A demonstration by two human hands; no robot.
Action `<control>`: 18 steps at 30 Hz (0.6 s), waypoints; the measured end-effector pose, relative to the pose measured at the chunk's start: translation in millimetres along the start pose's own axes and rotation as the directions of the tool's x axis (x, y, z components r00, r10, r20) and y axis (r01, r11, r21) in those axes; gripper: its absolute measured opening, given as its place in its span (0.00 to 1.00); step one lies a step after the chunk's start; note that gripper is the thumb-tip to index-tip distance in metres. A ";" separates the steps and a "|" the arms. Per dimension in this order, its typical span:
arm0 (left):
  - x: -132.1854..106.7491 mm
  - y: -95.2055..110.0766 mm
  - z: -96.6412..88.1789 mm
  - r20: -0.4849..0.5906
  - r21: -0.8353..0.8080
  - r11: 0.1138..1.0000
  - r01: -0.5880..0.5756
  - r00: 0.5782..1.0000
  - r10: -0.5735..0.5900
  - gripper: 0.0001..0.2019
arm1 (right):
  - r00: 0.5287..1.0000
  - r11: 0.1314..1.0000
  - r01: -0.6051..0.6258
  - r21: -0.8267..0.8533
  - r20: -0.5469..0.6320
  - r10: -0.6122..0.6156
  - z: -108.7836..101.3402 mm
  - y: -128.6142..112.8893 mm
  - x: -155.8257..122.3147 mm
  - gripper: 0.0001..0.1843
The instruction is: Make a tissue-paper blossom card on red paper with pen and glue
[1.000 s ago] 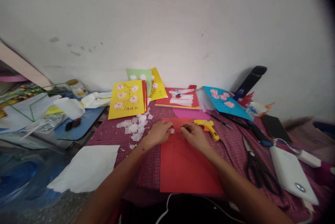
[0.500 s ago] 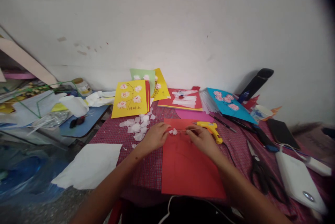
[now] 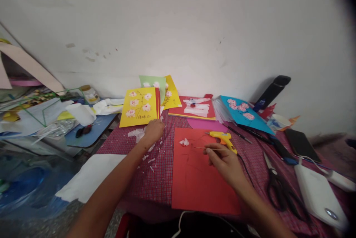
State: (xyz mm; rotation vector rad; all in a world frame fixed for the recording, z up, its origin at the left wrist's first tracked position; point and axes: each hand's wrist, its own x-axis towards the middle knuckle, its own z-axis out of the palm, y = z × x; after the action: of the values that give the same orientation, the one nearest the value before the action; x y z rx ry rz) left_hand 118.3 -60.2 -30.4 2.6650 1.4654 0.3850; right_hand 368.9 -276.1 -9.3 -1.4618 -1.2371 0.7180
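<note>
My right hand (image 3: 224, 158) pinches a thin wooden stick (image 3: 200, 148) whose tip points left over a red sheet of paper (image 3: 204, 189). Near the sheet's top left lies a small white-and-pink paper flower (image 3: 184, 142), with faint pencil lines around and below it. To the left, my left hand (image 3: 154, 130) is over the pile of white tissue paper pieces (image 3: 136, 133), close under the lower edge of a yellow flower card (image 3: 139, 106). Its fingertips are hidden, so whether it grips a piece does not show. A yellow glue gun (image 3: 224, 138) rests just beyond my right hand.
Black scissors (image 3: 280, 189) and a white power bank (image 3: 319, 193) lie on the right of the checked cloth. A white paper sheet (image 3: 89, 175) overhangs the left edge. Behind stand a blue flower card (image 3: 244, 113), a red pad (image 3: 191, 108) and a paper cup (image 3: 278, 122).
My left hand has left the flower and moved left to the paper pieces. My right hand has drawn the stick slightly right and down, away from the flower, which stays on the sheet.
</note>
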 end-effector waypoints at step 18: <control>-84.1 78.8 -24.6 0.291 -0.949 0.077 0.306 0.942 -0.165 0.11 | 0.980 0.982 0.120 0.149 0.140 -0.141 29.5 -34.9 -17.1 0.11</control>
State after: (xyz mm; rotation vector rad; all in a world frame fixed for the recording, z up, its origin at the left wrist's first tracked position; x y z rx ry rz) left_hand 133.6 -174.7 -7.3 1.2294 0.9200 0.8064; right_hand 326.3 -285.3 12.5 -1.2176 -1.3558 0.8199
